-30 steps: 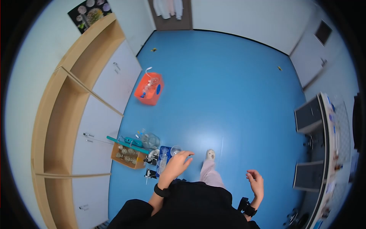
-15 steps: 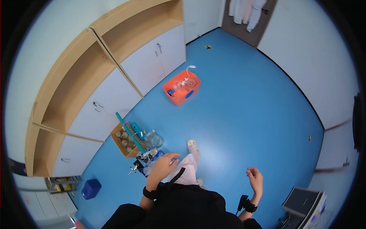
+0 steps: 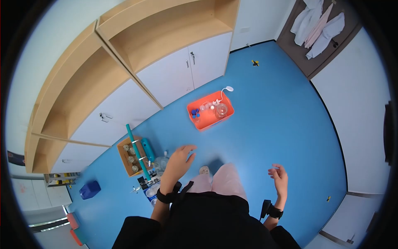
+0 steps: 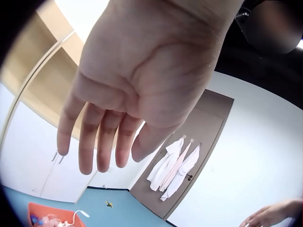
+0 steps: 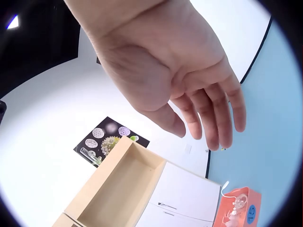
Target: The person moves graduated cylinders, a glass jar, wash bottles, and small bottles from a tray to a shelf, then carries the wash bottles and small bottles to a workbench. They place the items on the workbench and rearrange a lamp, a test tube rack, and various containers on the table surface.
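Both hands hang in front of the body with nothing in them. My left hand (image 3: 178, 163) is held palm down, and the left wrist view shows its fingers (image 4: 108, 137) relaxed and slightly spread. Off to the right, my right hand (image 3: 280, 180) is loosely bent, its palm bare in the right wrist view. Ahead on the floor stands an orange bin (image 3: 217, 123) holding clear glassware, blue pieces and a white bent-neck item (image 3: 226, 89). Nearest the left hand, overlapped by it in the head view, is a large clear glass vessel (image 3: 160, 164).
Beside the vessel are a cardboard box (image 3: 123, 159) of glass bottles, a teal bar (image 3: 133, 141) across it, and a blue tray (image 3: 150, 193) of clear containers. Cabinets (image 3: 166, 79) line the left wall. A blue container (image 3: 90, 189) lies farther left. Coats hang on a door (image 3: 298, 58).
The head view has turned left and the body has moved toward the orange bin, which now appears nearer and more central. Both hands stay empty and similarly posed.
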Demonstrator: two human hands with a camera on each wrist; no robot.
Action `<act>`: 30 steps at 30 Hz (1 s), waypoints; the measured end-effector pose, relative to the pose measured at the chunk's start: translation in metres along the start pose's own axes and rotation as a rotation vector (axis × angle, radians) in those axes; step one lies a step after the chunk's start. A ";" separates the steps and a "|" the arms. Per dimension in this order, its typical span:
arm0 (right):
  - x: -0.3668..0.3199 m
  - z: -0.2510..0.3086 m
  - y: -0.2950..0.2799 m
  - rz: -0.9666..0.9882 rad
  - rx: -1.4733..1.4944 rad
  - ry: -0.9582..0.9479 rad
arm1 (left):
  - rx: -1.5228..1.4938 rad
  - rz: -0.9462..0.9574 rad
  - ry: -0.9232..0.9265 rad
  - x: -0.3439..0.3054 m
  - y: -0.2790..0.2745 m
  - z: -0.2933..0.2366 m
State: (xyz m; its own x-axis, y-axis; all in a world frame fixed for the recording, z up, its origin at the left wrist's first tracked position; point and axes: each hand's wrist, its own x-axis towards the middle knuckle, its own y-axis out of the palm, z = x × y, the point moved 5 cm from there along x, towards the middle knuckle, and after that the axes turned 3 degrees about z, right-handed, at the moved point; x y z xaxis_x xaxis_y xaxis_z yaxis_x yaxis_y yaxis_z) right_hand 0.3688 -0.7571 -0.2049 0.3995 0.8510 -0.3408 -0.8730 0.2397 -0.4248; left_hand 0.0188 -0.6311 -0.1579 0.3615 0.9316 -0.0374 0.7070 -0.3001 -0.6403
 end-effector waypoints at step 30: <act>0.555 -0.168 0.271 0.698 -0.596 -0.177 | -0.177 0.207 -0.916 0.298 0.333 0.335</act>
State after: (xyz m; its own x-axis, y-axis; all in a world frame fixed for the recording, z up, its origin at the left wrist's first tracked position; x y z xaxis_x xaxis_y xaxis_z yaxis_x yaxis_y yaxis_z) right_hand 0.4006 -0.2984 -0.6504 -0.2521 0.7825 -0.5693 -0.5919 -0.5902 -0.5490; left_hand 0.1584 -0.3852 -0.6397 -0.0739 0.6324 -0.7711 0.7911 -0.4337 -0.4314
